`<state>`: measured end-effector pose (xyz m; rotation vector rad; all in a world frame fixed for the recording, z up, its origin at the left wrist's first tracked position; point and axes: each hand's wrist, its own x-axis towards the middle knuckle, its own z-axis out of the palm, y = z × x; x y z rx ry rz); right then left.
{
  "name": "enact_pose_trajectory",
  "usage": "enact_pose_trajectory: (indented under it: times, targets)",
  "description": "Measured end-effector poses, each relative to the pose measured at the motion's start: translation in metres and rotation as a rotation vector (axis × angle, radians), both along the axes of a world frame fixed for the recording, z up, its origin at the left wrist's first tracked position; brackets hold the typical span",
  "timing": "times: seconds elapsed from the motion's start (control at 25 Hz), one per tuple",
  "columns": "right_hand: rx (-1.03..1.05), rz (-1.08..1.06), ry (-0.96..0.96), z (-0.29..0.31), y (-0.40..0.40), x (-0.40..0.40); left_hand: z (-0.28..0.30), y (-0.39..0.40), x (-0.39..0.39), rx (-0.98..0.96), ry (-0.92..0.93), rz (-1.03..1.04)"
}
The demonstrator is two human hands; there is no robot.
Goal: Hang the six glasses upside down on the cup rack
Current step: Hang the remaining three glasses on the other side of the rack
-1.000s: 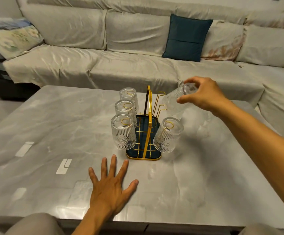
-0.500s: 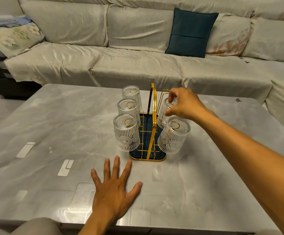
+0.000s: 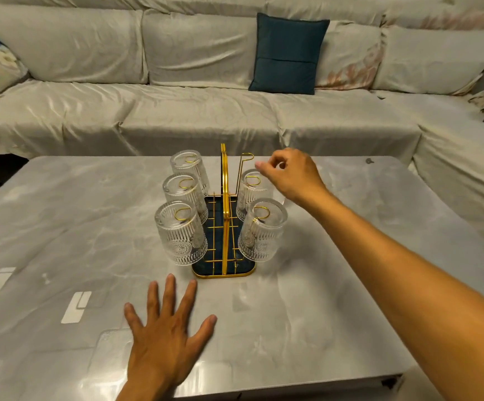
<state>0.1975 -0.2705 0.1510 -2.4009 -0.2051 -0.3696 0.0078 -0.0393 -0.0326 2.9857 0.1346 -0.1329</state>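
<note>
A gold wire cup rack (image 3: 225,198) with a dark blue base stands mid-table. Three ribbed clear glasses hang upside down on its left side: far (image 3: 190,169), middle (image 3: 184,195), near (image 3: 180,234). On the right side hang a near glass (image 3: 262,231) and a middle glass (image 3: 252,192). The far right hook (image 3: 245,162) is bare. My right hand (image 3: 291,176) hovers just above and right of the middle right glass, fingers loosely curled, holding nothing. My left hand (image 3: 167,331) lies flat on the table in front of the rack, fingers spread.
The grey marble-look table (image 3: 321,299) carries the rack. Behind it runs a covered beige sofa (image 3: 177,105) with a dark teal cushion (image 3: 288,53). A small dark speck (image 3: 368,161) lies at the table's far right.
My right hand brought a glass from the right, set it on the middle right hook and let go; it now sits lifted just off the glass. My left hand stayed flat.
</note>
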Motion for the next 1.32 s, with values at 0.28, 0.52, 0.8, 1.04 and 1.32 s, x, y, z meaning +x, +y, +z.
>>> enact_pose_trajectory:
  times: [0.28,0.52,0.8,1.04,1.32]
  targets:
    - [0.363,-0.355,0.298,-0.077,-0.056,0.027,0.005,-0.002,0.0,0.0,0.024,0.015]
    - [0.531,-0.204,0.343,-0.126,-0.029,0.061,0.008,-0.001,-0.001,0.018,0.031,-0.01]
    - [0.533,-0.299,0.284,-0.129,-0.018,0.077,0.005,-0.002,-0.001,0.019,0.027,-0.017]
    - [0.5,-0.258,0.035,-0.075,-0.045,0.051,0.001,-0.001,0.001,0.015,0.016,0.0]
    - [0.246,-0.167,-0.076,0.053,-0.048,0.052,0.003,-0.002,0.002,-0.002,0.024,0.004]
